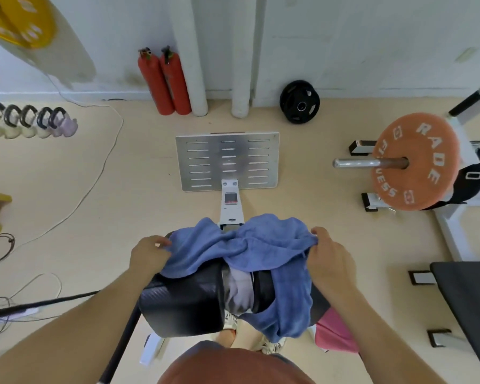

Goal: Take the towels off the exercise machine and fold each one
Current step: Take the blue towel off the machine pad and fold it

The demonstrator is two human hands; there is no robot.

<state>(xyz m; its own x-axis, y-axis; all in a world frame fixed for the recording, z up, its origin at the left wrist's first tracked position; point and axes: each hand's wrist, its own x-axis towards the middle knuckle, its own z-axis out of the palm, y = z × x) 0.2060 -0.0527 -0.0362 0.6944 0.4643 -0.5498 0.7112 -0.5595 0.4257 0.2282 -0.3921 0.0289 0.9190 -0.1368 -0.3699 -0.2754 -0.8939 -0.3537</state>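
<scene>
Left grip point(150, 254) pinches the left edge of the blue towel point(247, 245); right grip point(330, 261) has its fingers curled round the right edge. The towel lies bunched and creased across the black padded roller point(183, 303) of the exercise machine, with one long end hanging down on the right side. Assessment: the task is at an early stage, with this towel held but not yet lifted clear and no fold made. A pink towel point(334, 335) shows low on the right, beside the roller; whether it rests on the machine cannot be told. A pale grey cloth point(240, 292) sits between the pads. No folded towel is in view.
</scene>
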